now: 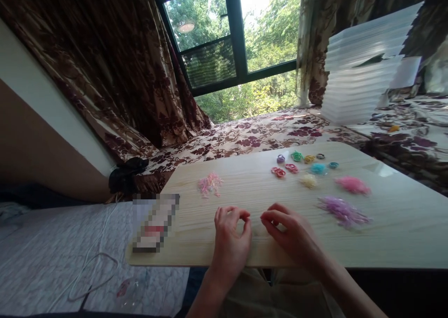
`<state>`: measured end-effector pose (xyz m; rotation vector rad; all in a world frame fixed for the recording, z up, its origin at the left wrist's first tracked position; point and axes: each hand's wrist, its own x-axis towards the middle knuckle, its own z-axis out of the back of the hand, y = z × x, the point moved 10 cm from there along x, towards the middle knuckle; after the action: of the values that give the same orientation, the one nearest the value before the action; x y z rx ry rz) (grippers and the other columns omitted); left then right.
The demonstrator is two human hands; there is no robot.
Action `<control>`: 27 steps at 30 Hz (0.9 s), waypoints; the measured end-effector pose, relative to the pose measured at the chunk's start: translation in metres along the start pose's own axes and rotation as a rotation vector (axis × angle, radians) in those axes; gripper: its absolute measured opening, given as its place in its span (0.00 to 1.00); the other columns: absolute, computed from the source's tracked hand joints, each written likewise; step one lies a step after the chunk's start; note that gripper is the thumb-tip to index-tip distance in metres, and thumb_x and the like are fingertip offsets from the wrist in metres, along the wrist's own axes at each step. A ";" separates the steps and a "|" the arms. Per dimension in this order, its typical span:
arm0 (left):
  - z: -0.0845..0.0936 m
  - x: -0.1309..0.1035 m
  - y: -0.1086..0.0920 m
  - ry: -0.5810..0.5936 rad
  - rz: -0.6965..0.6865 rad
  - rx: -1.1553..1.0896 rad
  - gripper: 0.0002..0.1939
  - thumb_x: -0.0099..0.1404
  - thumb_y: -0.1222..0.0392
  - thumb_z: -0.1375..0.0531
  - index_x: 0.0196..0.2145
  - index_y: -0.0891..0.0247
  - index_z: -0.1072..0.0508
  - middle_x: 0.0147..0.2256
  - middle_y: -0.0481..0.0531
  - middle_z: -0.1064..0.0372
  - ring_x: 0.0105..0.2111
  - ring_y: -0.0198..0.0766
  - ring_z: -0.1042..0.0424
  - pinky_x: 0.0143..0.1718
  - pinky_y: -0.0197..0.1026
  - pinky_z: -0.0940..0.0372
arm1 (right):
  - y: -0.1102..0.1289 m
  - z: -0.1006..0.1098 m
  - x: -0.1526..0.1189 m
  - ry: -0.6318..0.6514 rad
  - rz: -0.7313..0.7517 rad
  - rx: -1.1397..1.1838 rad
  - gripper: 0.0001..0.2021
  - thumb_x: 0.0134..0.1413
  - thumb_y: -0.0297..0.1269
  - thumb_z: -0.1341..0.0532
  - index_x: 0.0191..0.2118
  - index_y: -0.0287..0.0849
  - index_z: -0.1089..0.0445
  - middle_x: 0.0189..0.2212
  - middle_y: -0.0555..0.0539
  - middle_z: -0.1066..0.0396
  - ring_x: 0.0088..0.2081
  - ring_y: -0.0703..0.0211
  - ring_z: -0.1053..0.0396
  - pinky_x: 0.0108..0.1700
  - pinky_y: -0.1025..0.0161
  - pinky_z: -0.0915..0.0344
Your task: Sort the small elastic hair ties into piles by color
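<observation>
Over the front of a pale wooden table (pixel 245 189), my left hand (pixel 231 234) is closed in a pinch, thumb tip against fingertip. My right hand (pixel 292 231) pinches the same way just to its right, with a small gap between the two. Whatever the fingertips hold is too small to make out. Nearest beyond my left hand lies a loose pile of thin pink strips (pixel 210 184). To the right of my right hand are a bundle of purple strips (pixel 345 210) and a bundle of pink ones (pixel 353 185).
Small coloured bands (pixel 297 156) sit in clusters at the table's back, near a blue clump (pixel 318 168) and a cream clump (pixel 308 180). A blurred-out flat object (pixel 156 224) lies at the left edge. Behind stand a white ridged stack (pixel 360 75) and a window (pixel 241 42).
</observation>
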<state>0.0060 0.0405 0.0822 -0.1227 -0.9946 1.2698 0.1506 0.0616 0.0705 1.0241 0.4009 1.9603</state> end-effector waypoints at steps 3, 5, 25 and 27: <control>0.002 0.002 0.001 -0.031 -0.029 0.023 0.11 0.60 0.73 0.44 0.34 0.59 0.28 0.34 0.50 0.27 0.41 0.44 0.30 0.49 0.52 0.36 | -0.005 0.004 0.001 -0.023 -0.045 -0.004 0.11 0.60 0.36 0.45 0.30 0.45 0.26 0.30 0.49 0.28 0.30 0.63 0.29 0.34 0.66 0.34; 0.003 0.002 0.001 -0.037 -0.056 0.054 0.12 0.61 0.73 0.45 0.36 0.59 0.28 0.35 0.50 0.26 0.42 0.44 0.30 0.50 0.52 0.37 | -0.006 0.004 0.002 -0.025 -0.068 -0.004 0.11 0.60 0.35 0.45 0.30 0.45 0.27 0.29 0.50 0.28 0.30 0.64 0.29 0.34 0.67 0.34; -0.054 0.011 -0.016 0.230 -0.431 0.272 0.10 0.63 0.64 0.42 0.43 0.54 0.29 0.38 0.46 0.23 0.48 0.44 0.30 0.63 0.49 0.57 | -0.084 0.153 -0.061 -0.220 -0.381 -0.512 0.12 0.61 0.48 0.42 0.39 0.49 0.25 0.36 0.48 0.25 0.34 0.58 0.26 0.32 0.65 0.29; -0.057 0.013 -0.012 0.244 -0.439 0.278 0.10 0.63 0.63 0.42 0.43 0.54 0.29 0.38 0.46 0.23 0.48 0.44 0.30 0.63 0.49 0.57 | -0.087 0.151 -0.056 -0.220 -0.401 -0.503 0.12 0.61 0.48 0.43 0.40 0.49 0.25 0.36 0.47 0.25 0.34 0.58 0.26 0.31 0.65 0.29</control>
<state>0.0532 0.0717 0.0623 0.1478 -0.5856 0.9489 0.3333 0.0501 0.0816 0.7492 -0.0187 1.4634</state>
